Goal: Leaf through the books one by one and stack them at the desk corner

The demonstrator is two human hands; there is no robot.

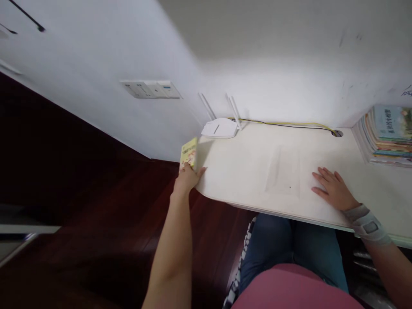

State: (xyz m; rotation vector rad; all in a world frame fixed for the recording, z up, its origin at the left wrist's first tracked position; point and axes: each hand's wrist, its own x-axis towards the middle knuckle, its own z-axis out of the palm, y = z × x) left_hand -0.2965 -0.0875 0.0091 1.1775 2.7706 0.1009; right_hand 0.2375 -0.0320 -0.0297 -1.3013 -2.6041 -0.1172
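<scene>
At the left end of the white desk [247, 165], my left hand [187, 178] grips a small yellow book [189, 152] that stands upright at the desk's edge. My fingers lie on its cover, and the thumb stretches toward the desktop. On the right part of the desk my right hand [336, 191] lies flat with its fingers spread and holds nothing. A grey wrist band [365, 223] wraps that wrist.
A white router [219, 128] with raised antennas stands by the wall. Yellow and black cables [289, 124] run behind it to a round desk hole [337, 133]. A stack of books [389, 135] sits at the far right. Sockets [151, 89] are on the left wall.
</scene>
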